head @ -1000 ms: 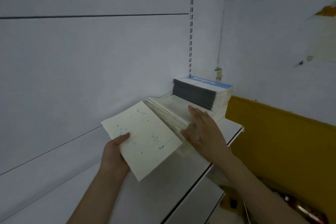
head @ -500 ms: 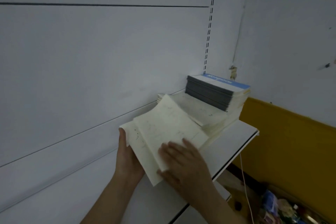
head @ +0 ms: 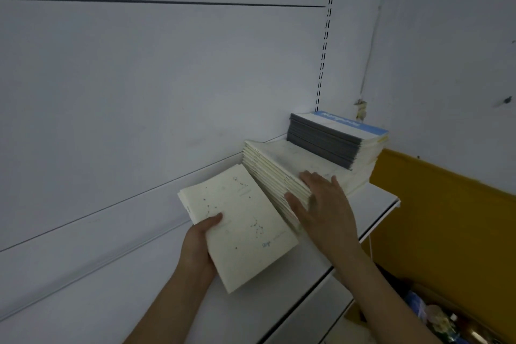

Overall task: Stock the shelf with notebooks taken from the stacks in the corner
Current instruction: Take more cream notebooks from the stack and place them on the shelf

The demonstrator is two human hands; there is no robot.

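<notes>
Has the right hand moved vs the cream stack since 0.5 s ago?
Yes. The right hand went from the held cream notebooks back onto the cream notebook stack.

A white shelf (head: 371,204) runs along the pale back wall into the corner, its front edge thin and dark-lined. Lying directly on it at the corner end is a cream stack of notebooks (head: 279,173), slanted so that its spines fan toward the left, and on the far part of that stack sits a second stack with dark grey spines (head: 324,145) topped by a cover with a blue band. Just left of the cream stack, a few cream notebooks with a star pattern (head: 245,229) are tilted above the shelf surface; whether their lower edge touches it cannot be told.
</notes>
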